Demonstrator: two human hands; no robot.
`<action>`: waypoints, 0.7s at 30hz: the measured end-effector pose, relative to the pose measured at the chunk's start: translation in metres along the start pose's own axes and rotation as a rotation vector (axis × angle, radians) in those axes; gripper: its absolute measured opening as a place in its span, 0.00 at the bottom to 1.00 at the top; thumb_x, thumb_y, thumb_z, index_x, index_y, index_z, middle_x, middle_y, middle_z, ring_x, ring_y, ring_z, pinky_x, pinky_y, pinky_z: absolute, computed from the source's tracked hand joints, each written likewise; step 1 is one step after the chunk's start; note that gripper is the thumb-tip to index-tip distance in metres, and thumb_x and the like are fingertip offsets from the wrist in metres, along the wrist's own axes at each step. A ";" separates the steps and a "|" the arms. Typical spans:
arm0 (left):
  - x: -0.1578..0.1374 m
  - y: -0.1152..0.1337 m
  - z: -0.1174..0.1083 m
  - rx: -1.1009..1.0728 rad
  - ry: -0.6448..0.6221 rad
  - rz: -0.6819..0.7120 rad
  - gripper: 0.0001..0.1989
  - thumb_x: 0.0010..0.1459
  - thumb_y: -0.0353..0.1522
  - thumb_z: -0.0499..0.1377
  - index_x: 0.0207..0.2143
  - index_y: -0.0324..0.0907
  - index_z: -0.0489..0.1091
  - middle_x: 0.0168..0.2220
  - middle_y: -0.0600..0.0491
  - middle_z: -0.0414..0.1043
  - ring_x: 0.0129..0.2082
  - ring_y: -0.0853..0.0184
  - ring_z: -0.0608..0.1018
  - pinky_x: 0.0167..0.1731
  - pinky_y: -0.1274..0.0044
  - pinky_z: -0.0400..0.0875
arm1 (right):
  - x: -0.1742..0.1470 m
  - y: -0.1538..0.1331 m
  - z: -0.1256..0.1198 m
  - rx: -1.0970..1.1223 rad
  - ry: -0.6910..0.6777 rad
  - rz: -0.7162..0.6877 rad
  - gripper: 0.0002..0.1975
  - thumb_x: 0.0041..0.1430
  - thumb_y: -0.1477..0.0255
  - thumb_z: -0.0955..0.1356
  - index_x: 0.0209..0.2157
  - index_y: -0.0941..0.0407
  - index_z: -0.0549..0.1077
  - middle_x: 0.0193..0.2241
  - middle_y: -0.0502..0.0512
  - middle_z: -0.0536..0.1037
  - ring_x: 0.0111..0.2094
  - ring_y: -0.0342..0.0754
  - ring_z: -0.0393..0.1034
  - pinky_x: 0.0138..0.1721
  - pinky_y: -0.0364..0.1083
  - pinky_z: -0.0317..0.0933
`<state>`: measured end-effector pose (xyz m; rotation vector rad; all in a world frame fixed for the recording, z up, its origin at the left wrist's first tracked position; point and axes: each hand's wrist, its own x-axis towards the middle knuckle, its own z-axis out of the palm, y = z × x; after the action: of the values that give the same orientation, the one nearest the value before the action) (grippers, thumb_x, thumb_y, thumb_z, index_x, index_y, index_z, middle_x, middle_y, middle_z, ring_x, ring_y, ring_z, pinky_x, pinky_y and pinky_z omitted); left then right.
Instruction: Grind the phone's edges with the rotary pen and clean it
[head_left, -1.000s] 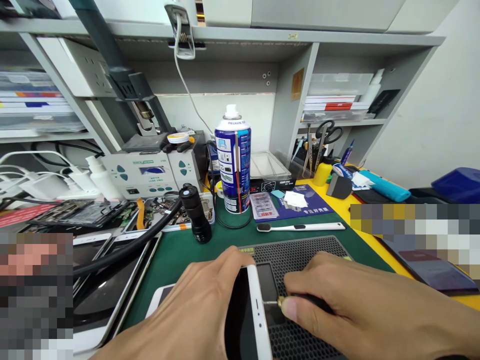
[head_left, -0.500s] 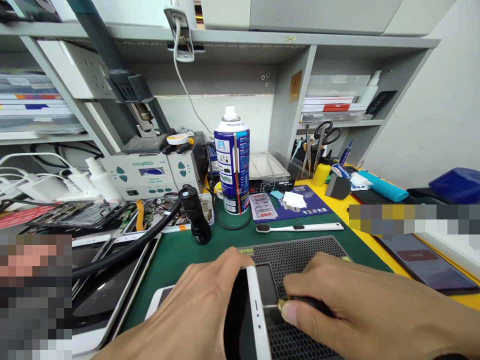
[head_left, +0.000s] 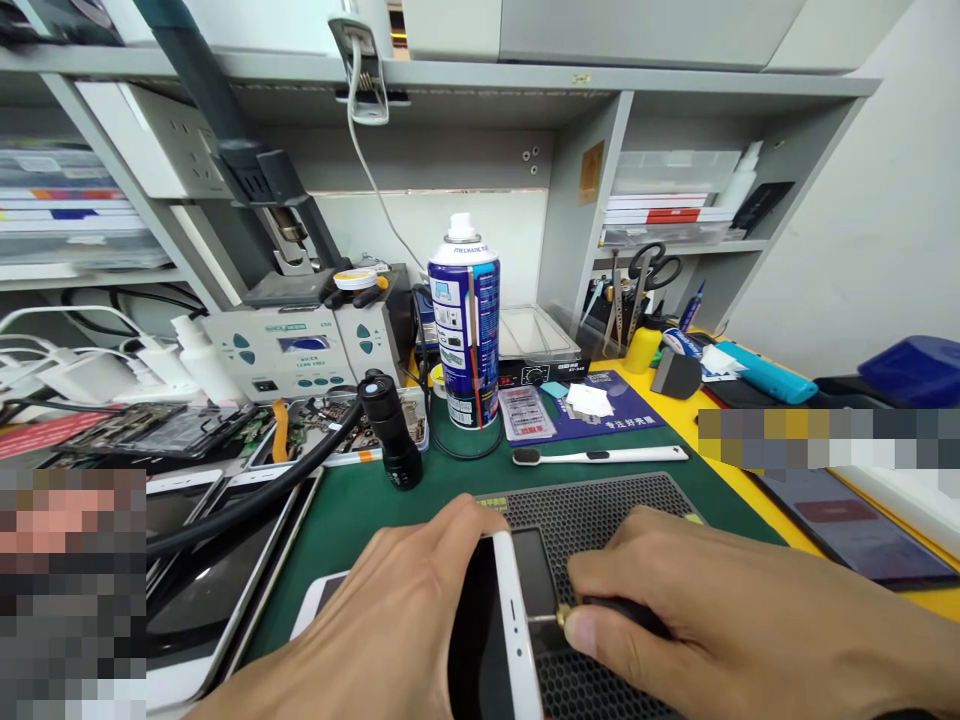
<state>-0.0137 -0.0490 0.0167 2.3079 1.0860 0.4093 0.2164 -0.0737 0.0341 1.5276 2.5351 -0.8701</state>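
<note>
My left hand (head_left: 409,590) is closed on a white smartphone (head_left: 507,575) and holds it tilted up, with its black screen turned left. A slot and small dots show along the phone's white border. My right hand (head_left: 675,600) grips a slim black-handled tool (head_left: 628,612) with a brass collar and thin metal shaft. The shaft reaches left to the phone's edge. Its exact tip is hard to make out. Beneath both hands lies a black honeycomb-textured mat (head_left: 611,505). Another white-framed device (head_left: 311,603) shows partly behind my left hand.
A blue spray can (head_left: 463,330) stands upright behind the mat, with a black flashlight (head_left: 390,430) to its left. A white-handled brush (head_left: 600,455) lies across the green mat (head_left: 450,480). Several phones or tablets (head_left: 217,570) lie at left, crossed by a black hose (head_left: 262,510).
The brass collar and my right thumb have shifted very slightly right and down. My left hand and the smartphone look unmoved.
</note>
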 end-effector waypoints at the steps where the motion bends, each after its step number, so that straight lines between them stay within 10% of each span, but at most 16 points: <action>1: 0.000 0.000 0.000 0.003 0.009 -0.004 0.32 0.45 0.39 0.71 0.54 0.55 0.67 0.45 0.60 0.77 0.43 0.59 0.81 0.45 0.72 0.73 | 0.000 0.000 0.000 -0.001 0.007 0.005 0.25 0.72 0.55 0.54 0.34 0.52 0.75 0.29 0.53 0.75 0.34 0.51 0.69 0.34 0.47 0.56; 21: 0.001 -0.002 -0.004 -0.014 -0.055 -0.028 0.26 0.48 0.45 0.68 0.50 0.53 0.70 0.42 0.59 0.77 0.42 0.60 0.80 0.45 0.71 0.73 | 0.000 0.002 0.001 -0.004 0.022 0.002 0.25 0.71 0.54 0.55 0.34 0.52 0.75 0.30 0.54 0.75 0.34 0.52 0.69 0.34 0.47 0.57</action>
<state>-0.0161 -0.0456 0.0185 2.2754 1.0846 0.3399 0.2179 -0.0735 0.0322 1.5475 2.5485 -0.8523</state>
